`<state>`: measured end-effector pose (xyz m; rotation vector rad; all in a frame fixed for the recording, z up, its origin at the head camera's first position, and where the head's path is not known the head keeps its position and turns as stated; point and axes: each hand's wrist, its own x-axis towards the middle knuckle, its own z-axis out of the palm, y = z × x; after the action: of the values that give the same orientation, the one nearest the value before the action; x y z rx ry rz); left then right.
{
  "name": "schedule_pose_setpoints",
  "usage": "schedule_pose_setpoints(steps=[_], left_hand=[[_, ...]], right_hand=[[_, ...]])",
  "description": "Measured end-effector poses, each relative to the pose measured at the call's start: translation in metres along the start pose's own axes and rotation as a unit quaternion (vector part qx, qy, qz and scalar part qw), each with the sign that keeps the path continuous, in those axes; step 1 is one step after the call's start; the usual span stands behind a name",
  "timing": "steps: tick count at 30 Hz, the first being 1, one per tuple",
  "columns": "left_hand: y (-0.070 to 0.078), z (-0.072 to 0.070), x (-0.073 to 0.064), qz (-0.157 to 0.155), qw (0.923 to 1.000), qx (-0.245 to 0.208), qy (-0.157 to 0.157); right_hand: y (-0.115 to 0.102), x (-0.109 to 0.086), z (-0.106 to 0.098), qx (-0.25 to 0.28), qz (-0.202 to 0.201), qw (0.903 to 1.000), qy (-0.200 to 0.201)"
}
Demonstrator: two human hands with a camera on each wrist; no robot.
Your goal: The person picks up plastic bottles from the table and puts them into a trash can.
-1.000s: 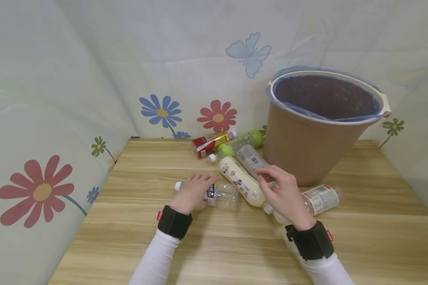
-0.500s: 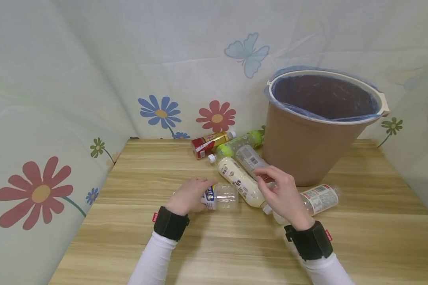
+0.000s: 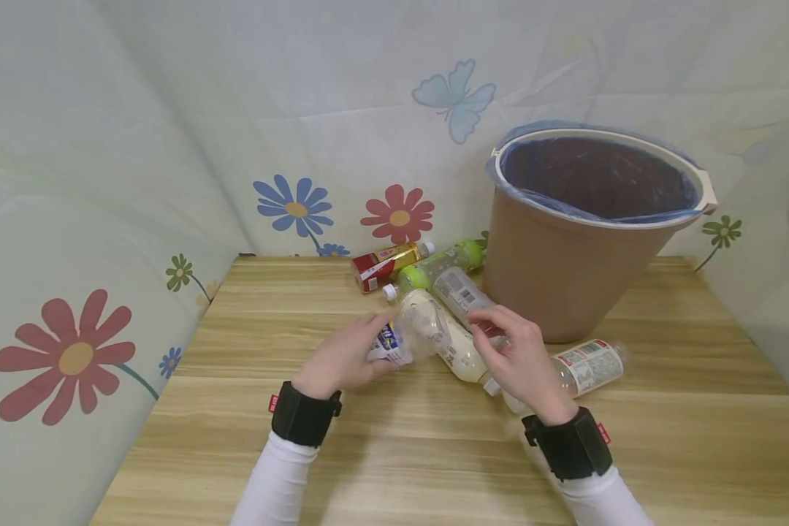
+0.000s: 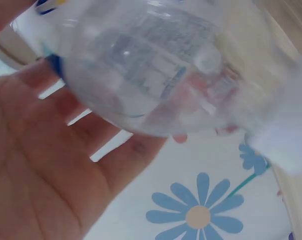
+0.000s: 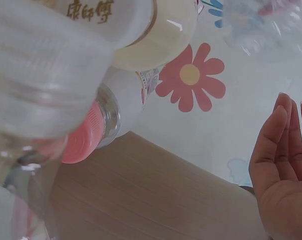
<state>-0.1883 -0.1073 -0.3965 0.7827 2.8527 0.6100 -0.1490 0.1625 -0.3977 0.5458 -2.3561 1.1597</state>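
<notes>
The left hand (image 3: 345,354) holds a clear bottle (image 3: 401,343) in the middle of the frame. The bottle is tipped and seems to be lifted, so I think this part of the job is begun.

The right hand (image 3: 519,354), just right of the middle, has bent fingers and holds nothing. The two hands are apart.

Five more bottles lie on the table (image 3: 421,467), in no hand: red (image 3: 384,267), green (image 3: 442,264), grey (image 3: 462,292), cream (image 3: 462,354) and white-labelled (image 3: 590,367). All six are outside the bin (image 3: 546,270) at upper right.
</notes>
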Motion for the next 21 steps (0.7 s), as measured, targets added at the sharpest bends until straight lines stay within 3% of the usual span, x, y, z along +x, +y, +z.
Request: schedule_pose_setpoints(steps=[4, 8, 11, 15, 21], left_hand=[[0.003, -0.001, 0.002, 0.034, 0.9978, -0.039, 0.042], [0.007, 0.001, 0.006, 0.057, 0.9878, -0.112, 0.092], [0.014, 0.005, 0.009, 0.061, 0.9707, -0.203, 0.113], [0.024, 0.012, 0.012, 0.055, 0.9391, -0.320, 0.112], [0.036, 0.023, 0.014, 0.086, 0.9046, -0.406, 0.098]], right_hand=[[0.001, 0.000, 0.003, 0.015, -0.008, 0.9998, 0.011], [-0.002, -0.001, 0.004, 0.041, 0.004, 0.9991, 0.008], [-0.005, -0.001, 0.005, 0.058, 0.017, 0.9982, -0.004], [-0.008, -0.002, 0.008, 0.069, 0.019, 0.9973, -0.018], [-0.013, -0.001, 0.010, 0.093, 0.021, 0.9941, -0.051]])
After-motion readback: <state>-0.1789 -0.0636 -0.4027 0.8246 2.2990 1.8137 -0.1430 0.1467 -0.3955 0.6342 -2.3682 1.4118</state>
